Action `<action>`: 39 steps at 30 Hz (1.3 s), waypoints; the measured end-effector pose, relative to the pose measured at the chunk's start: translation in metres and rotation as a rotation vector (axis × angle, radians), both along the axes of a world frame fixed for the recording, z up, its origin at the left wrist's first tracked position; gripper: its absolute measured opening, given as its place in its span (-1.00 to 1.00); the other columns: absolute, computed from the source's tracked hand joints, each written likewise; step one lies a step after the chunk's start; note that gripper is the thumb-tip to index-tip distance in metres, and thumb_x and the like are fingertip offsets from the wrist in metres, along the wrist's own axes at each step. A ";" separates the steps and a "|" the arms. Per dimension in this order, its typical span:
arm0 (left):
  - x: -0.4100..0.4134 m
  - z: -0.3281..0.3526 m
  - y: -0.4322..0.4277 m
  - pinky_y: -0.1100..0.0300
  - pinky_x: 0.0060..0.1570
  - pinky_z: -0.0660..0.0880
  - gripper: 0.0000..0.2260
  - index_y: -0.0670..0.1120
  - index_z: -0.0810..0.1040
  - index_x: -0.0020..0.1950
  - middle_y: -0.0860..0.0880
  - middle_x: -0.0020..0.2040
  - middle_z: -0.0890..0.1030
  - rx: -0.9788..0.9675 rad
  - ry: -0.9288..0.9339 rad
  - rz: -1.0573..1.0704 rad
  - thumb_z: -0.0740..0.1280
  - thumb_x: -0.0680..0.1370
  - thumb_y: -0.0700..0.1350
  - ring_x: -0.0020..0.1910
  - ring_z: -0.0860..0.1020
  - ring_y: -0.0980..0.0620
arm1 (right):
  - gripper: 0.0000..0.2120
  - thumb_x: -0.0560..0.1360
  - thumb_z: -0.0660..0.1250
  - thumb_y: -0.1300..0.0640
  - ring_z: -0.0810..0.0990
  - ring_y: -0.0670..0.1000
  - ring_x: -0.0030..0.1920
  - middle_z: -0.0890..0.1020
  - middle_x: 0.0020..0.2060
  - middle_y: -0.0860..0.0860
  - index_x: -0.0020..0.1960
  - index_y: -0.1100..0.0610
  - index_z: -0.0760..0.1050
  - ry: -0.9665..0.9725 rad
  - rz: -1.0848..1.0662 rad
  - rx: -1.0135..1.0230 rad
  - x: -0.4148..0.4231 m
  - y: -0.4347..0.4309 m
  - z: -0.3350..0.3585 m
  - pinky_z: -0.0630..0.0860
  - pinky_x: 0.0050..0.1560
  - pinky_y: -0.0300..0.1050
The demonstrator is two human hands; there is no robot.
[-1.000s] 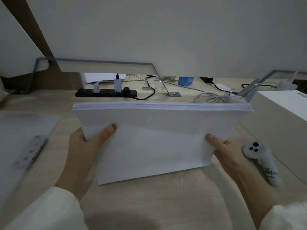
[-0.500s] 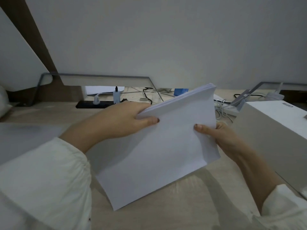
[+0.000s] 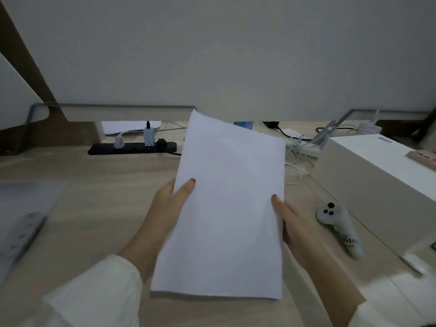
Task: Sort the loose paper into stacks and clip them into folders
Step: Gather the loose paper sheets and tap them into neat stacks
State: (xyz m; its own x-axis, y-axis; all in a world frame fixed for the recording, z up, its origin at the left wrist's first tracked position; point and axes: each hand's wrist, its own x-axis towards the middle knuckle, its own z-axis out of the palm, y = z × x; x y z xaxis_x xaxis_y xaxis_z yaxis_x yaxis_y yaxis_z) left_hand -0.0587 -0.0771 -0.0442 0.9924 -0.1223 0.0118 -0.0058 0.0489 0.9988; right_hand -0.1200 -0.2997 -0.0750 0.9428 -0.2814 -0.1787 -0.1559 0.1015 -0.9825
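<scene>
While the left hand [image 3: 168, 205] grips the left long edge of a stack of white paper [image 3: 228, 213], its thumb [image 3: 188, 188] lies across the top sheet and its fingers are hidden behind the stack. The right hand [image 3: 295, 225] clamps the opposite long edge the same way, thumb [image 3: 278, 204] on the face of the paper and fingers out of sight underneath. The stack sits between the two hands in the middle of the view, lengthwise, with its far end turned a little to the right. Its near short edge casts a shadow on the light wooden desk [image 3: 99, 185]; whether that edge touches the wood cannot be told. A white sleeve [image 3: 94, 293] covers the left forearm.

To the right of the right hand, a white handheld controller [image 3: 339, 228] lies on the desk, just beside a large white box [image 3: 377, 178]. At the left edge lies a blurred grey folder [image 3: 26, 204] with a metal clip bar [image 3: 23, 234]. On the far side, a black power strip [image 3: 132, 147] holds a white charger [image 3: 148, 136], and loose white cables [image 3: 295, 159] lie tangled to the right of the paper's far end.
</scene>
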 end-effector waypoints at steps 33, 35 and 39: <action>-0.044 -0.101 -0.080 0.61 0.17 -0.37 -0.46 -0.16 -0.23 0.50 0.02 0.53 -0.27 0.623 -0.130 -0.103 0.01 0.63 -0.17 0.44 -0.23 0.24 | -0.68 0.54 0.20 0.23 0.41 0.18 0.22 0.44 0.25 0.20 0.27 0.30 0.38 0.153 -0.176 -1.004 0.001 -0.052 -0.055 0.30 0.12 -0.10; -0.045 -0.101 -0.083 0.51 0.22 -0.40 -0.47 -0.20 -0.24 0.50 -0.03 0.53 -0.29 0.680 -0.143 -0.093 0.00 0.63 -0.18 0.43 -0.28 0.19 | -0.67 0.55 0.19 0.24 0.39 0.16 0.27 0.42 0.28 0.19 0.28 0.32 0.35 0.147 -0.144 -1.019 -0.002 -0.051 -0.057 0.28 0.16 -0.11; -0.047 -0.101 -0.088 0.34 0.31 -0.33 -0.47 -0.25 -0.22 0.49 -0.12 0.52 -0.30 0.778 -0.168 -0.072 0.00 0.63 -0.19 0.50 -0.24 0.04 | -0.62 0.55 0.18 0.24 0.36 0.16 0.34 0.40 0.34 0.19 0.33 0.32 0.32 0.135 -0.141 -1.062 -0.004 -0.052 -0.064 0.27 0.29 -0.09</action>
